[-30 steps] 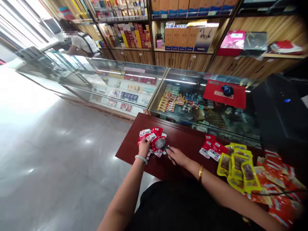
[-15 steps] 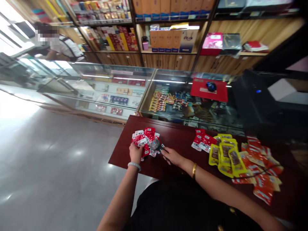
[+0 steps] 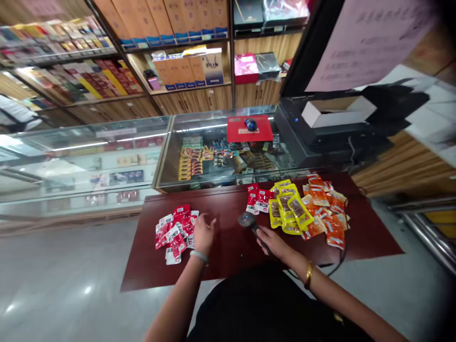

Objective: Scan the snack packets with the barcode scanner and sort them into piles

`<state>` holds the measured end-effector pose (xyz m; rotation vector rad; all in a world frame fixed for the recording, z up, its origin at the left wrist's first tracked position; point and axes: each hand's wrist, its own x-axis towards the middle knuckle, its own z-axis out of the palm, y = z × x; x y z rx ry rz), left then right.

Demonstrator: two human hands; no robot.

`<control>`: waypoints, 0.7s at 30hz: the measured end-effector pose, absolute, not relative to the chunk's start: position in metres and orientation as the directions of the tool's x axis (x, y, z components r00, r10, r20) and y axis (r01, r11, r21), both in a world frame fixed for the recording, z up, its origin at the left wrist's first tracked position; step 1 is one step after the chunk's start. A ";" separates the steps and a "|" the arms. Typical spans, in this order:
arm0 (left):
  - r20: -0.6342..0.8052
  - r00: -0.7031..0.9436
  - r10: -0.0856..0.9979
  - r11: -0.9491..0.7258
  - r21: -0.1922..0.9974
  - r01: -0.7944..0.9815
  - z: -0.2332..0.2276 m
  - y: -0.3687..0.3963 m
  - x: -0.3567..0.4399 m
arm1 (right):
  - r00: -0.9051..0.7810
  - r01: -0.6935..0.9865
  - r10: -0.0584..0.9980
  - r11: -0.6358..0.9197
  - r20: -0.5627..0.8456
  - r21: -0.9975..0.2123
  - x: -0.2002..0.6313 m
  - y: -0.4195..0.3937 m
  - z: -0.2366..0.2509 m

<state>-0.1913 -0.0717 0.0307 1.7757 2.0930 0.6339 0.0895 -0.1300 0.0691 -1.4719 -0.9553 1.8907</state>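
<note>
My right hand (image 3: 273, 242) grips the handle of a dark handheld barcode scanner (image 3: 247, 220), its head pointing up and left above the counter. At the right edge of a heap of red-and-white snack packets (image 3: 178, 242), my left hand (image 3: 204, 233) has its thumb and fingers apart, with nothing visible in it. A smaller group of red-and-white packets (image 3: 258, 197) lies beyond the scanner. Beside that group are several yellow snack packets (image 3: 285, 209), and further right a pile of orange packets (image 3: 326, 206).
A dark red counter (image 3: 221, 256) carries the packets. Behind it stands a glass display case (image 3: 213, 178) with a mouse (image 3: 250, 124) on a red mat (image 3: 233, 133). A dark machine (image 3: 299, 137) is at the back right. The scanner's cable (image 3: 342, 259) trails rightward.
The view has swung to the right. My left hand has come off the packets it was on, and the scanner has moved right, away from the heap, towards the smaller red-and-white group.
</note>
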 end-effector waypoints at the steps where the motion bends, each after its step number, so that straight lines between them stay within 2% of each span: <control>1: 0.020 -0.083 0.996 0.057 0.565 0.823 0.028 -0.063 -0.166 | -0.220 -0.028 0.786 -0.598 -0.578 -0.801 0.099 -0.133 0.067; 4: -0.070 0.055 0.996 0.001 0.626 0.780 0.019 -0.040 -0.089 | -0.158 -0.103 0.798 -0.598 -0.581 -0.795 0.126 -0.141 0.060; 6: -0.135 0.106 0.985 0.000 0.617 0.787 0.016 -0.029 -0.045 | -0.116 -0.141 0.805 -0.594 -0.582 -0.792 0.141 -0.142 0.057; 11: -0.273 0.064 0.960 0.061 0.425 0.903 0.015 -0.008 0.026 | -0.030 -0.186 0.826 -0.558 -0.563 -0.809 0.174 -0.139 0.055; 14: -0.286 0.004 0.958 0.098 0.341 0.935 0.011 0.001 0.047 | 0.011 -0.203 0.828 -0.547 -0.560 -0.812 0.190 -0.136 0.059; 18: -0.284 0.017 0.959 0.096 0.379 0.920 0.004 0.008 0.055 | 0.027 -0.217 0.836 -0.530 -0.548 -0.820 0.203 -0.135 0.061; 21: -0.348 0.046 0.937 0.127 0.458 0.880 0.002 0.008 0.045 | 0.024 -0.215 0.831 -0.538 -0.555 -0.815 0.207 -0.136 0.060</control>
